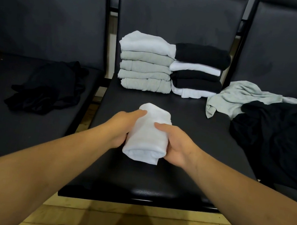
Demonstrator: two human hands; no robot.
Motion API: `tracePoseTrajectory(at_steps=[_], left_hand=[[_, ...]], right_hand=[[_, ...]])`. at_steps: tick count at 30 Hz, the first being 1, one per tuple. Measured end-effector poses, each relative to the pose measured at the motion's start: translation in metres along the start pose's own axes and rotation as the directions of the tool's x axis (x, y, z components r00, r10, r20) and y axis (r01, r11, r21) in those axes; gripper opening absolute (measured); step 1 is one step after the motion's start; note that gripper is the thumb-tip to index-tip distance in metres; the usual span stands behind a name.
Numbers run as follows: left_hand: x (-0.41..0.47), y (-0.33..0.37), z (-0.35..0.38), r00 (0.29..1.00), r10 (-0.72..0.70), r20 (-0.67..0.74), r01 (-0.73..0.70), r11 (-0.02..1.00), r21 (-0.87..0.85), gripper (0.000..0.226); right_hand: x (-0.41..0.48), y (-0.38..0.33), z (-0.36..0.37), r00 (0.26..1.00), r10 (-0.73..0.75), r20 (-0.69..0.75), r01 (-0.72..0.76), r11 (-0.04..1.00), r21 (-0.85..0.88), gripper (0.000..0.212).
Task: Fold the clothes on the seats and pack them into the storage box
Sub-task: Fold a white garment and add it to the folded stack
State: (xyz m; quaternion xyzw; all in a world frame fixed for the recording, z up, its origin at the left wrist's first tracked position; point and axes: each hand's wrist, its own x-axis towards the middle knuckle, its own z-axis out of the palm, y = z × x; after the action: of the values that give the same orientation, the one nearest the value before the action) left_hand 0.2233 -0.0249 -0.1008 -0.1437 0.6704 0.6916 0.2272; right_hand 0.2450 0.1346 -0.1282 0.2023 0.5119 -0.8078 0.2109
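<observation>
A folded white garment (147,137) sits between my two hands over the middle seat (182,176). My left hand (122,125) grips its left side, thumb on top. My right hand (173,145) grips its right side, thumb across the top. At the back of the same seat stand two stacks of folded clothes: a left stack (145,69) of grey pieces with a white one on top, and a right stack (198,71) of black and white pieces. No storage box is in view.
A crumpled black garment (50,89) lies on the left seat. On the right seat lie a loose grey garment (243,98) and a black one (279,141), with white cloth at the frame's right edge. Yellow tiled floor (126,223) shows below the seat's front edge.
</observation>
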Motion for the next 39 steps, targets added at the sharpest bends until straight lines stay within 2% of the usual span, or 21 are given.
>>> tracePoseTrajectory(at_steps=[4,7,9,12,15,17,21,22,26,29,33,36,39], left_hand=[[-0.003,0.002,-0.004,0.982,-0.049,0.180,0.083,0.978,-0.189,0.048],[-0.005,0.009,-0.007,0.973,-0.070,0.221,0.125,0.962,-0.244,0.050],[-0.007,0.013,-0.007,0.980,-0.052,0.193,0.106,0.953,-0.285,0.039],[-0.009,0.016,-0.004,0.997,0.015,0.075,0.013,0.932,-0.362,0.016],[-0.010,0.025,-0.002,0.995,0.096,0.005,-0.082,0.867,-0.491,0.010],[-0.011,0.033,0.001,0.987,0.157,-0.011,-0.135,0.809,-0.572,0.011],[-0.015,0.046,0.010,0.972,0.236,-0.010,-0.187,0.744,-0.641,0.012],[-0.014,0.051,0.010,0.970,0.243,-0.010,-0.192,0.743,-0.641,0.012],[0.002,0.064,0.002,0.963,0.252,-0.099,-0.258,0.741,-0.620,0.020],[0.019,0.070,0.004,0.968,0.226,-0.108,-0.247,0.792,-0.558,0.030],[0.040,0.097,0.022,0.973,0.220,-0.075,-0.231,0.870,-0.435,0.025],[0.063,0.119,0.037,0.977,0.205,-0.065,-0.214,0.912,-0.349,0.016],[0.083,0.110,0.039,0.983,0.145,-0.113,-0.171,0.949,-0.266,0.015]], right_hand=[[-0.001,-0.007,0.006,0.997,-0.014,0.074,0.007,0.995,0.101,0.048],[-0.008,-0.013,0.013,0.980,-0.007,0.198,-0.023,0.989,0.145,0.049],[-0.010,-0.017,0.018,0.968,0.001,0.252,-0.036,0.990,0.134,0.051],[-0.007,-0.021,0.020,0.963,0.006,0.270,-0.029,0.996,0.083,0.054],[-0.007,-0.023,0.022,0.981,-0.060,0.183,0.083,0.989,-0.119,0.047],[-0.006,-0.024,0.023,0.985,-0.134,0.107,0.151,0.974,-0.171,0.046],[-0.005,-0.029,0.028,0.969,-0.129,0.210,0.082,0.972,0.219,0.051],[-0.005,-0.033,0.030,0.965,-0.139,0.224,0.078,0.962,0.260,0.050],[-0.003,-0.055,0.026,0.982,-0.157,0.101,0.132,0.968,0.213,0.042],[0.004,-0.083,0.006,0.975,-0.221,-0.035,0.224,0.960,0.171,0.041],[0.014,-0.136,-0.019,0.927,-0.337,-0.167,0.355,0.930,0.096,0.034],[0.028,-0.170,-0.033,0.869,-0.427,-0.250,0.436,0.900,-0.022,0.025],[0.054,-0.169,-0.038,0.831,-0.415,-0.370,0.388,0.910,-0.149,0.033]])
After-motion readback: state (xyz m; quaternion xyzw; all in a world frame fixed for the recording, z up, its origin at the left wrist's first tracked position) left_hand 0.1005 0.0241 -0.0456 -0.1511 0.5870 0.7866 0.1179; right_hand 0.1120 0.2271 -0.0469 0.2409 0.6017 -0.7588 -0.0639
